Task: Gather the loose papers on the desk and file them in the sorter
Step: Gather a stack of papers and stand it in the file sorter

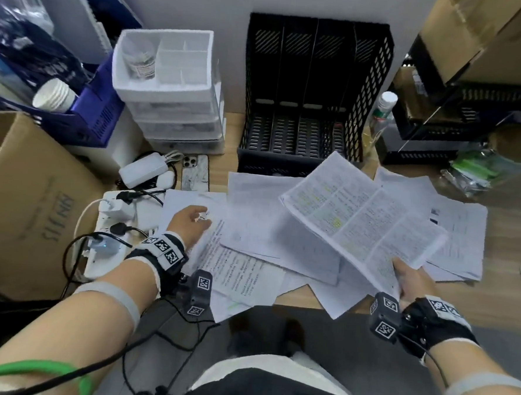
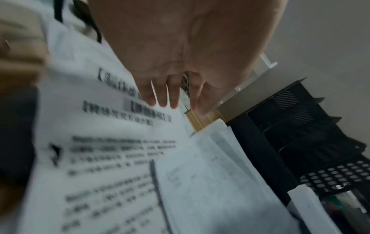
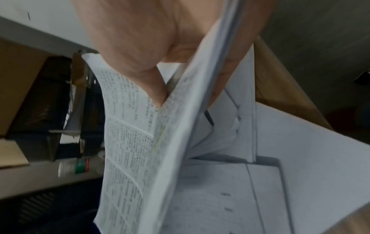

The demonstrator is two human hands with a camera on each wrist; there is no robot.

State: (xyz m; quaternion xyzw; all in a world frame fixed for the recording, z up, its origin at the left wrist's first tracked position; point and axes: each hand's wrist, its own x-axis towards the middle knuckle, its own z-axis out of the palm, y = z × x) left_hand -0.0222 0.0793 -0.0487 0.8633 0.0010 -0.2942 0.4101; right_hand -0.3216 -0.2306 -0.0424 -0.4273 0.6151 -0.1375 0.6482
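Right hand (image 1: 412,283): grips a printed sheaf (image 1: 365,216) by its near corner, thumb on top, fingers beneath; sheaf raised and tilted above the desk (image 1: 506,243). Left hand (image 1: 190,223): fingers straight, resting flat on loose papers (image 1: 251,227) at the spread's left edge. Loose papers: overlapping across the desk. Black sorter (image 1: 314,90): upright just behind them, against the wall.
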